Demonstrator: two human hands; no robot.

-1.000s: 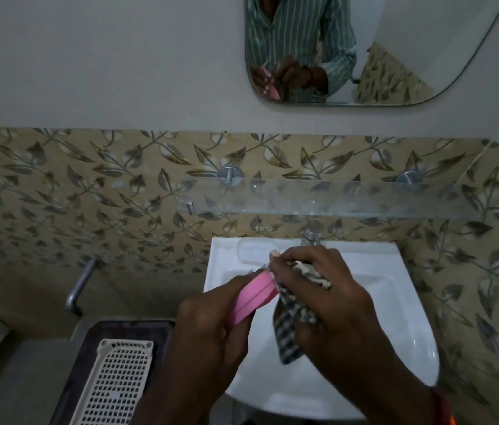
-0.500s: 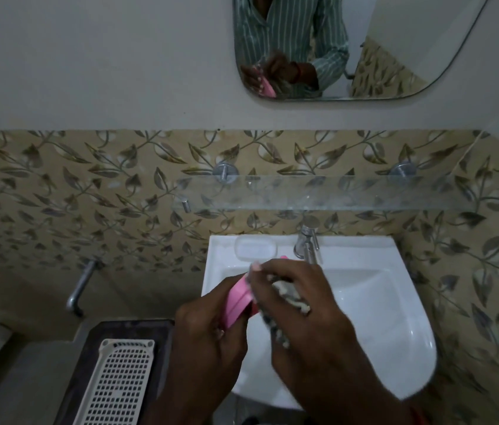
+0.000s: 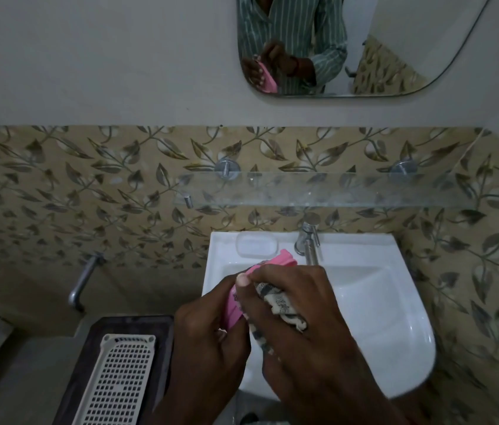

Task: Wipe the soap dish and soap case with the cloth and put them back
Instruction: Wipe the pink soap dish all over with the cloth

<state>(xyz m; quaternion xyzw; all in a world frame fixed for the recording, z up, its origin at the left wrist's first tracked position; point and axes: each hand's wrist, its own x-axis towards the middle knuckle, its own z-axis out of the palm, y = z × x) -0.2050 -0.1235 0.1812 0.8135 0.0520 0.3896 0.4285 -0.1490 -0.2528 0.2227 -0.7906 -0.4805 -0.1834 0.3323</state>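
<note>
My left hand (image 3: 208, 342) grips a pink soap case (image 3: 282, 261) held on edge above the white sink (image 3: 395, 332). Its far end pokes out past my fingers. My right hand (image 3: 297, 314) is closed on a black-and-white checked cloth (image 3: 282, 305) and presses it against the case's right side. A clear soap dish (image 3: 255, 245) lies on the sink's back rim, left of the tap (image 3: 308, 240). Much of the case is hidden between my hands.
A glass shelf (image 3: 334, 190) runs along the leaf-patterned tiles above the sink. The mirror (image 3: 395, 50) higher up reflects a person's striped shirt and hands. At lower left a white perforated tray (image 3: 116, 381) lies on a dark stand. A metal pipe (image 3: 84, 280) juts from the wall.
The pink case has turned from lying slantwise to standing more on end, its tip now pointing toward the tap. My right hand has slid the cloth down along it.
</note>
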